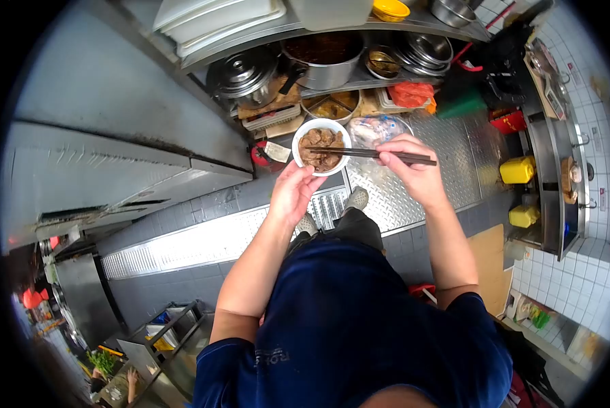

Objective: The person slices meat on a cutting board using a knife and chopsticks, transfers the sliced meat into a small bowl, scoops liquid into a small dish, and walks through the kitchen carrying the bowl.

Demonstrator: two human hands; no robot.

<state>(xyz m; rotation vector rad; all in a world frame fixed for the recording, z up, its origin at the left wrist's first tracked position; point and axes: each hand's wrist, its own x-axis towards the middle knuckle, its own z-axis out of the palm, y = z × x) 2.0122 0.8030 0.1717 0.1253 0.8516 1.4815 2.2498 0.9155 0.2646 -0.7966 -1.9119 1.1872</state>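
My left hand [295, 192] grips a white bowl [348, 144] by its near side, thumb at the rim. Brown chunks of what looks like cooked meat [320, 138] fill much of the bowl. Dark chopsticks [373, 154] are held in my right hand [412, 165], to the right of the bowl. Their tips reach over the rim and lie at the meat; whether they pinch a piece I cannot tell.
A metal shelf ahead carries a large pot [329, 73], a lidded pot [244, 75] and stacked metal bowls [424, 51]. Steel cabinets [114, 170] stand at left. Yellow jugs [518, 170] sit by the right-hand counter. Another person's hand [132, 377] shows at lower left.
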